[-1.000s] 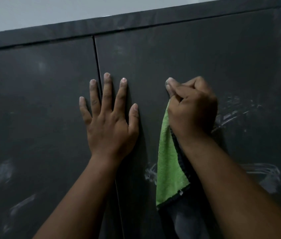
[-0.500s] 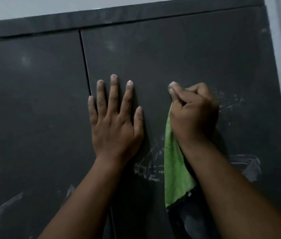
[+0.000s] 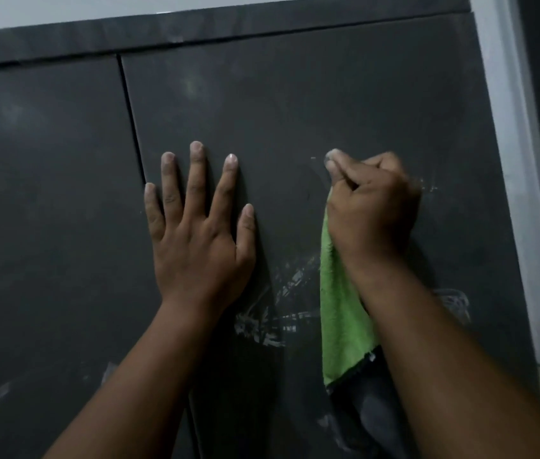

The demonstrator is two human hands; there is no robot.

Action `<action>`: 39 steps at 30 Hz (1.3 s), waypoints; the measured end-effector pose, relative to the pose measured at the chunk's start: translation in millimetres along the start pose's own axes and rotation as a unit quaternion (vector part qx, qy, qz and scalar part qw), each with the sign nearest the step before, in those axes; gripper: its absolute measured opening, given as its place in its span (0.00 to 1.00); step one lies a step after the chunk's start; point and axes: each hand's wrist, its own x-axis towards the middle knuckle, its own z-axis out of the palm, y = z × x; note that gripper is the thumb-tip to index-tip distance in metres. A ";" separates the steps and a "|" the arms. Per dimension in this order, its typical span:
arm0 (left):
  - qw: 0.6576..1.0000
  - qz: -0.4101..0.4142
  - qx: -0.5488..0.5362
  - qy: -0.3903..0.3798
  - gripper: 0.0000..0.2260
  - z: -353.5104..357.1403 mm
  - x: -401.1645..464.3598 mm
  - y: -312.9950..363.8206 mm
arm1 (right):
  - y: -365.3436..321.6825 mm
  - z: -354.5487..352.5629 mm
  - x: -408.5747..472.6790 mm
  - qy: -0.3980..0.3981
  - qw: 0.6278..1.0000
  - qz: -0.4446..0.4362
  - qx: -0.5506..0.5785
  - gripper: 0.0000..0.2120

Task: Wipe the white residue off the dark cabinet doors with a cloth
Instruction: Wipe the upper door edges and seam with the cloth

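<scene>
**Dark doors, green cloth, chalky smears**

Matte charcoal panels fill the view: the left dark cabinet door (image 3: 46, 210) carries faint white streaks near its lower left corner, and a thin vertical seam (image 3: 131, 127) separates it from the right dark cabinet door (image 3: 295, 104). Just right of that seam, the left hand (image 3: 199, 236) lies flat against the right door, fingers straight and spread, palm pressed to the surface, holding nothing. Between the two wrists, a patch of scratchy white residue (image 3: 271, 316) marks the door, touching neither hand. Next comes the bright green fuzzy cloth with a dark trimmed edge (image 3: 341, 313); it hangs down from the right hand (image 3: 371, 210), which is curled into a fist around the cloth's upper part, knuckles toward the camera and fingertips against the door. More white smears (image 3: 454, 303) show beyond the right forearm, and small flecks sit just right of the fist. A pale grey wall strip (image 3: 520, 193) borders the cabinet's right edge.
</scene>
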 end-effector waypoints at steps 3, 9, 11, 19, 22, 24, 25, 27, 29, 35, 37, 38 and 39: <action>1.000 0.003 0.005 -0.007 0.29 1.1 4.2 6.1 | -9.6 -2.9 -38.3 -0.043 0.998 -0.052 -0.001 0.05; 1.000 0.024 -0.001 -0.010 0.29 0.4 6.8 7.5 | 9.6 -18.0 -31.1 -0.034 0.994 -0.084 -0.066 0.06; 0.999 0.037 0.003 -0.008 0.28 0.6 3.9 5.8 | 6.3 -9.0 -6.1 -0.008 0.998 -0.048 -0.046 0.06; 0.999 0.031 0.018 -0.015 0.29 4.3 5.1 13.9 | -1.1 -6.4 -49.4 -0.047 0.993 -0.111 -0.014 0.08; 0.999 0.032 0.018 -0.012 0.29 5.1 4.7 14.6 | 27.9 -23.9 -51.3 -0.031 0.992 -0.115 -0.050 0.09; 0.999 0.036 0.019 -0.012 0.29 5.2 4.3 14.0 | 40.5 -26.5 -32.4 0.003 0.994 -0.087 -0.064 0.05; 0.999 0.038 0.020 -0.010 0.29 5.4 4.1 14.0 | 43.2 -25.1 -20.0 0.018 0.996 -0.066 -0.057 0.05; 0.999 0.038 0.023 -0.009 0.29 6.3 4.0 14.7 | 42.0 -16.5 0.3 0.045 0.998 -0.025 -0.029 0.07; 0.999 0.035 0.028 -0.011 0.29 7.7 4.3 16.3 | 33.7 -8.1 3.7 0.060 0.998 -0.008 -0.012 0.06; 0.999 0.031 0.020 -0.006 0.30 9.2 5.1 18.3 | 43.4 -27.0 -62.2 -0.013 0.994 -0.108 -0.019 0.07; 0.999 0.032 0.016 -0.006 0.30 7.8 5.1 17.9 | 56.6 -39.6 -60.0 -0.003 0.993 -0.109 -0.045 0.07; 0.999 0.032 0.015 -0.007 0.30 7.1 5.2 18.0 | 61.3 -42.9 -53.5 0.004 0.994 -0.100 -0.051 0.06; 0.999 0.031 0.015 -0.006 0.30 6.5 5.1 18.3 | 63.9 -43.3 -44.6 0.011 0.995 -0.085 -0.051 0.06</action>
